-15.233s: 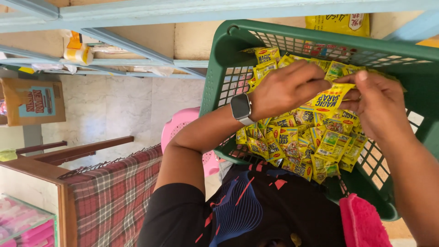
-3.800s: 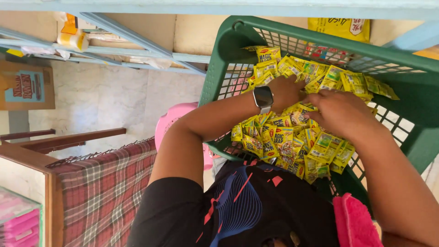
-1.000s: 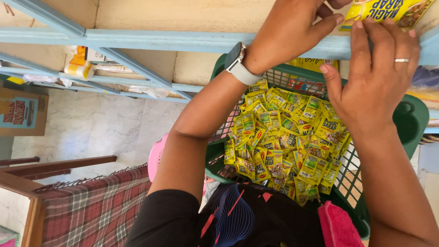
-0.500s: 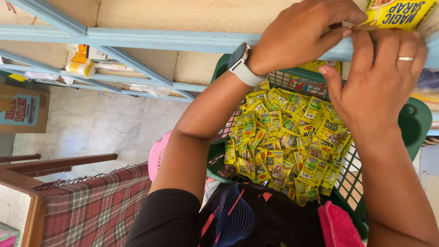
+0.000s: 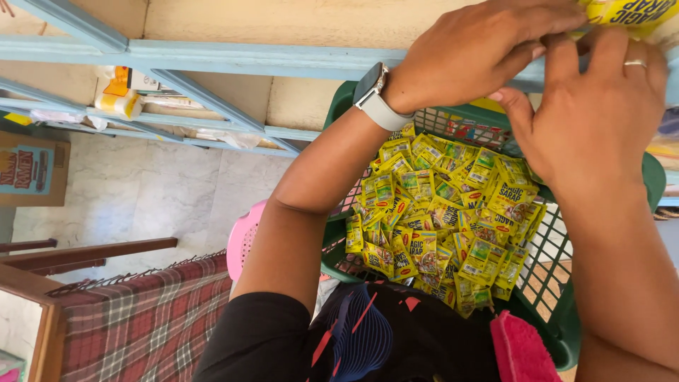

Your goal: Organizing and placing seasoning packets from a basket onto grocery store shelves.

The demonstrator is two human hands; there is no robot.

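Note:
A green plastic basket (image 5: 654, 185) rests against my body, filled with several small yellow seasoning sachets (image 5: 438, 219). Both hands are raised above it to the top right. My left hand (image 5: 481, 49), with a grey smartwatch (image 5: 373, 97) on its wrist, pinches a strip of yellow sachets (image 5: 626, 10) at the frame's top edge. My right hand (image 5: 594, 113), wearing a ring, holds the same strip from below, fingers pointing up. Most of the strip is cut off by the frame.
Pale blue wooden shelves (image 5: 212, 60) hold boxed goods (image 5: 120, 95) at upper left. A brown carton (image 5: 32, 173) stands at far left on the tiled floor. A red plaid cloth (image 5: 134, 318) covers a wooden frame at lower left. A pink stool (image 5: 244, 240) and a pink cloth (image 5: 523, 350) lie nearby.
Over the earlier frames both hands lifted out of the basket up to shelf height with a sachet strip. In the last second they shifted slightly right and closed together on the strip.

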